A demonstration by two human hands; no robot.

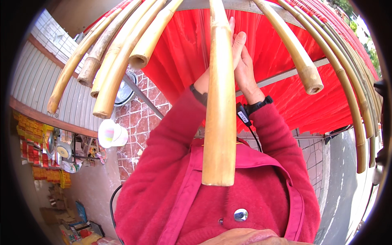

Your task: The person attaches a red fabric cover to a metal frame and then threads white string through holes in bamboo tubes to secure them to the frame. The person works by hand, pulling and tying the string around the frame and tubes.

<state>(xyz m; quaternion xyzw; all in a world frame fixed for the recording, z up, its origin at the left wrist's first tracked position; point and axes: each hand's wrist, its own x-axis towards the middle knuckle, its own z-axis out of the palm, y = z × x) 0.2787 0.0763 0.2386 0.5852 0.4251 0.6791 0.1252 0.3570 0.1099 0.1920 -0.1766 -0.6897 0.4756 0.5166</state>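
Both my hands are raised under a row of bamboo poles, close to red hanging material (183, 45) that falls in folds and strands; I cannot tell whether it is cloth, paper or thread. The middle bamboo pole (220, 106) points toward me and hides much of my left hand (237, 51), whose straight fingers show past its right side. Against it, with palms facing, lies my right hand (245, 75), its fingers stretched upward. Whether any red strands lie between the palms is hidden. A black band (260, 104) circles my right wrist.
More bamboo poles jut out at left (147, 49) and right (300, 61). A metal bar (281, 76) crosses beneath the red material. At left are a white bucket (120, 134), a metal basin (125, 90) on red tiles, and shelved packets (32, 130). A road (341, 179) runs at right.
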